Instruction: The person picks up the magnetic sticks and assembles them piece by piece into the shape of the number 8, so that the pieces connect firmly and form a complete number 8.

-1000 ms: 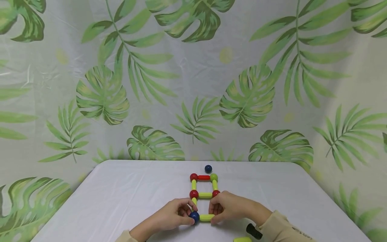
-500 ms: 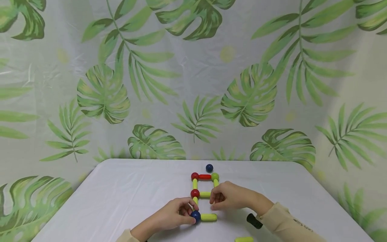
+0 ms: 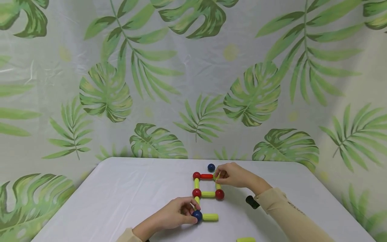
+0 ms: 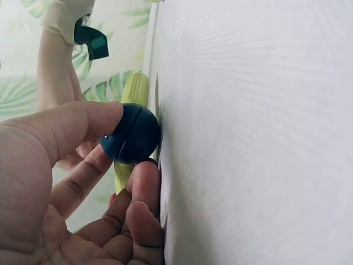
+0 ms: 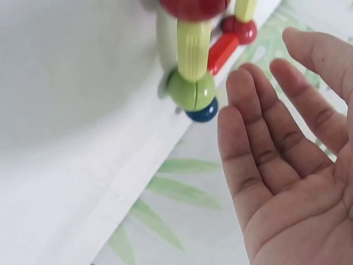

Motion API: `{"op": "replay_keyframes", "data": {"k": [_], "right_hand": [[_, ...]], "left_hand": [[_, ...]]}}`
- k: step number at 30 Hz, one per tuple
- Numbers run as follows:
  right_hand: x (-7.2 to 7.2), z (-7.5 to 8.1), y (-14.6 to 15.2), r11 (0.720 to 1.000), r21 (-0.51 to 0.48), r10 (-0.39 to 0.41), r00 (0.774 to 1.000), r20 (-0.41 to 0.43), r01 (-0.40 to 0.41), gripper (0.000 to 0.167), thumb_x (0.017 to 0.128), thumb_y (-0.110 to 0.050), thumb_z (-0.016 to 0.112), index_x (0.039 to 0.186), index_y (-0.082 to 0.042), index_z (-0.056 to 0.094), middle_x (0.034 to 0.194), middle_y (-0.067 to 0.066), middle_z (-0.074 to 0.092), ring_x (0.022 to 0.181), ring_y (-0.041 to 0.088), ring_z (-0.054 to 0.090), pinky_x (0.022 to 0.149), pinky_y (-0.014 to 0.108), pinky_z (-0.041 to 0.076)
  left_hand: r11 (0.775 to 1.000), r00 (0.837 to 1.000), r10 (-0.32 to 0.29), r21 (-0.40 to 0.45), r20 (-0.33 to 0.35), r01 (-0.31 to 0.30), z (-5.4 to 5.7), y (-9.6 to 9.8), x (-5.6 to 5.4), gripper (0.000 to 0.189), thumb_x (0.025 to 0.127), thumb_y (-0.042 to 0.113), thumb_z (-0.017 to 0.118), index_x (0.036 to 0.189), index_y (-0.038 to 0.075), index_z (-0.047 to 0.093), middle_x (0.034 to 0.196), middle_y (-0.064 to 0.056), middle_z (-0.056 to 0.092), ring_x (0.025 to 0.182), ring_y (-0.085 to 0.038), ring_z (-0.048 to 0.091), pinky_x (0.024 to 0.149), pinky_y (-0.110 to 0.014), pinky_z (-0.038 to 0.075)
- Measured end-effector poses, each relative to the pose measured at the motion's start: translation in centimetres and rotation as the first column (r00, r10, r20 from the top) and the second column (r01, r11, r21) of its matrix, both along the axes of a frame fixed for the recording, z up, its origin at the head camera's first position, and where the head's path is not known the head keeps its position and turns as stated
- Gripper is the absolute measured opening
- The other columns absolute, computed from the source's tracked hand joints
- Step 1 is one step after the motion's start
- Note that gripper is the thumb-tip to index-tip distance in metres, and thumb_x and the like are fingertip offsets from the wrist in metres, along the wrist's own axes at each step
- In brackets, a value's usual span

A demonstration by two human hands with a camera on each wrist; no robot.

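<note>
My left hand point(image 3: 177, 213) pinches a dark blue ball point(image 4: 137, 135) at the near left corner of a ladder-like figure of balls and rods. A yellow-green rod point(image 3: 210, 217) extends right from that ball, its right end free. My right hand point(image 5: 292, 149), fingers loosely bent and holding nothing, hovers over the far right corner. In the head view it partly covers the green ball point(image 5: 193, 91). Another dark blue ball point(image 3: 211, 167) lies just beyond that corner. Red balls point(image 3: 219, 194) join yellow-green rods point(image 3: 208, 194) midway, and a red rod point(image 3: 207, 176) spans the far side.
A loose yellow-green rod point(image 3: 246, 239) lies at the near edge of the view, right of the figure. The white-covered table point(image 3: 136, 181) ends at a leaf-patterned curtain point(image 3: 193, 80). A black wrist camera point(image 3: 252, 202) sits under the right sleeve.
My right hand has let go of the near rod, risen, and moved away from me to the far right corner near the loose blue ball. My left hand keeps holding its ball.
</note>
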State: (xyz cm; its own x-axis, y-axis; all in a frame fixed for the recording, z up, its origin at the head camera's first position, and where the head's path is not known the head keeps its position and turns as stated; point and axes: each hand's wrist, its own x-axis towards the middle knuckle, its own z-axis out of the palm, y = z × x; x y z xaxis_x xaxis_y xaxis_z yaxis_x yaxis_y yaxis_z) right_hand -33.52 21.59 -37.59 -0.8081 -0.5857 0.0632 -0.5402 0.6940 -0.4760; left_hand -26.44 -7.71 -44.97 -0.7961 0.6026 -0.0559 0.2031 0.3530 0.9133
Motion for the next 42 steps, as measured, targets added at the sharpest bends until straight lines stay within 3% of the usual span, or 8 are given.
{"op": "replay_keyframes", "data": {"k": [6,11,18,26,33,42], "right_hand": [[-2.3,-0.1,-0.4,0.992,0.028,-0.120,0.993,-0.010,0.121,0.028,0.101,-0.021,0.076,0.124,-0.005,0.070,0.094,0.001,0.070,0.086,0.014,0.065,0.080,0.033,0.058],[-3.9,-0.5,-0.9,0.987,0.058,-0.150,0.988,-0.029,0.152,0.033,0.101,-0.018,0.075,0.131,-0.005,0.069,0.108,0.011,0.072,0.097,0.022,0.070,0.091,0.043,0.061],[-5.9,-1.0,-1.9,0.971,0.142,-0.191,0.981,-0.027,0.193,0.038,0.103,-0.018,0.073,0.139,-0.009,0.069,0.124,0.019,0.071,0.106,0.029,0.069,0.096,0.048,0.060],[-6.6,-0.1,-3.3,0.962,0.230,-0.143,0.989,-0.027,0.145,0.036,0.104,-0.015,0.070,0.139,-0.008,0.069,0.130,0.020,0.072,0.118,0.037,0.068,0.104,0.052,0.056],[-7.0,-0.1,-4.3,0.938,0.304,-0.172,0.985,-0.014,0.168,0.033,0.104,-0.012,0.070,0.137,-0.011,0.072,0.143,0.017,0.068,0.125,0.033,0.063,0.116,0.053,0.049],[-7.1,-0.1,-4.2,0.916,0.371,-0.138,0.989,-0.061,0.151,0.026,0.100,0.000,0.071,0.125,-0.006,0.076,0.132,0.018,0.071,0.124,0.034,0.064,0.114,0.051,0.050]], "left_hand": [[1.000,1.000,0.005,-0.012,0.007,-0.005,-0.1,0.0,-0.1,0.025,0.094,0.009,0.082,0.115,0.017,0.072,0.096,-0.001,0.066,0.084,-0.015,0.057,0.068,-0.019,0.046],[1.000,1.000,0.008,-0.020,0.006,-0.007,-0.1,0.0,-0.1,0.025,0.094,0.009,0.082,0.115,0.018,0.072,0.096,-0.001,0.066,0.084,-0.015,0.058,0.068,-0.019,0.046],[1.000,1.000,0.008,-0.021,0.002,-0.007,-0.1,0.0,-0.1,0.025,0.094,0.009,0.082,0.115,0.019,0.072,0.097,-0.001,0.066,0.084,-0.014,0.057,0.068,-0.019,0.046],[1.000,1.000,0.007,-0.021,-0.003,-0.007,0.0,0.0,-0.1,0.025,0.094,0.008,0.082,0.115,0.019,0.072,0.096,-0.001,0.066,0.083,-0.014,0.057,0.068,-0.019,0.045],[1.000,1.000,0.006,-0.011,0.003,-0.006,-0.1,0.0,-0.1,0.025,0.094,0.008,0.082,0.115,0.017,0.072,0.096,-0.001,0.066,0.083,-0.014,0.057,0.069,-0.019,0.045],[1.000,1.000,0.014,-0.010,0.002,-0.014,-0.1,-0.1,-0.1,0.025,0.094,0.007,0.081,0.116,0.016,0.072,0.095,-0.001,0.065,0.083,-0.014,0.057,0.068,-0.018,0.045]]}}
